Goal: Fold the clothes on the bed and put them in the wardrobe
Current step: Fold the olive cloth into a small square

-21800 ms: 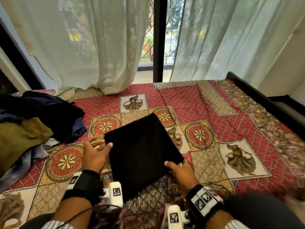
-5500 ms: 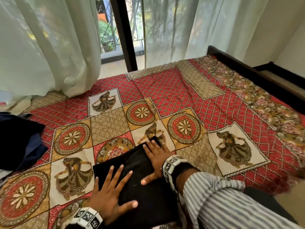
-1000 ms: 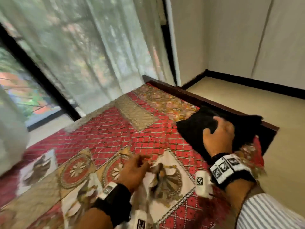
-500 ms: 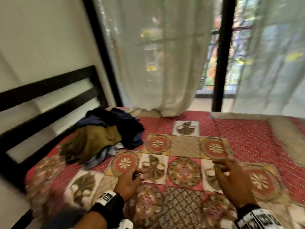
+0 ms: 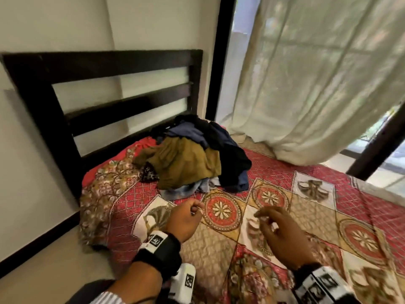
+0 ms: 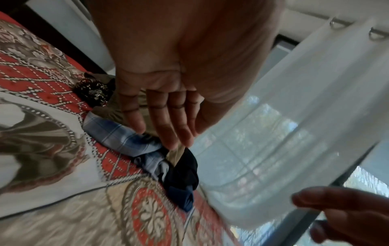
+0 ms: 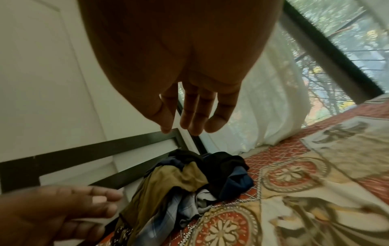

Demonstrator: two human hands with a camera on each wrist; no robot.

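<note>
Both hands, the left hand (image 5: 185, 218) and right hand (image 5: 282, 231), are relaxed and hold nothing near the pile of clothes (image 5: 192, 156); grabbing carelessly may drag several tangled garments together.

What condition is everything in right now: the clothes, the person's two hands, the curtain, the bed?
Pile of clothes: unfolded, heaped by the headboard.
Olive garment: crumpled, on top of the pile.
Left hand: empty, fingers relaxed, above the bedspread short of the pile.
Right hand: empty, loosely open.
Curtain: drawn, hem resting on the bed.
Bedspread: spread out.
</note>
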